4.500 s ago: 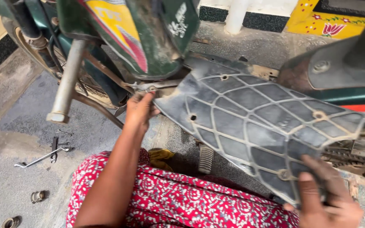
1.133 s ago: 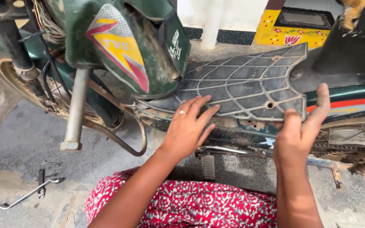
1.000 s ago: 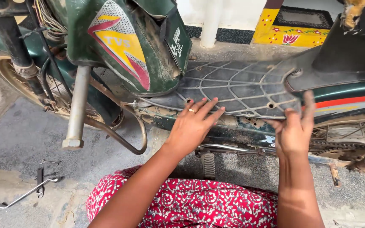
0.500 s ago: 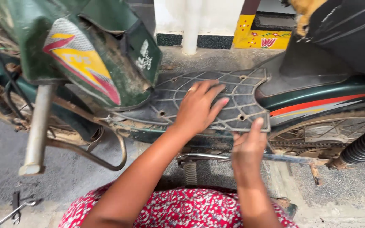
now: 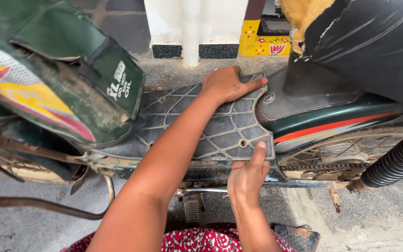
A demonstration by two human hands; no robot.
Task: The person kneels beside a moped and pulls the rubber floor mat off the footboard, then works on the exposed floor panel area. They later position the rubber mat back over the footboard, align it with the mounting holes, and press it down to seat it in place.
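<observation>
Item: grey plastic floorboard panel with a moulded lattice of ribs [image 5: 220, 128], lying flat across the step-through of a dusty dark green moped [image 5: 332, 119]. We find it between the green front leg shield with its yellow and red stripe [image 5: 57, 93] on one side and the black seat with torn covering and exposed yellow foam [image 5: 374, 42] on the other, its far edge toward the white post [image 5: 191, 32] and the grey paved ground [image 5: 173, 70] beyond.

Hands. Our left hand [image 5: 229, 84] lies palm down on the far corner of the panel, fingers together and extended flat, thumb spread toward the seat; it grips nothing, only presses. Our right hand [image 5: 248, 177] comes up from below the near edge, thumb laid along the panel's near rim close to a screw hole, the remaining fingers curled under the frame where we cannot see them, so whether they clasp anything we cannot tell.

Reason for placement, as we judge it: one hand at the far corner and one at the near rim hold the panel level and seated against the frame, weight bearing on opposite edges so it does not rock.

Condition of panel: dull grey, coated in dust and dried mud, ribs forming irregular four-sided cells, several round fixing holes at the rib junctions, near edge straight, end toward the seat cut square. No crack visible.

Adjacent: spoked rear wheel with chain [image 5: 336, 161], black ribbed rubber suspension boot [image 5: 397, 161], red floral garment [image 5: 201, 240] at the bottom edge.
</observation>
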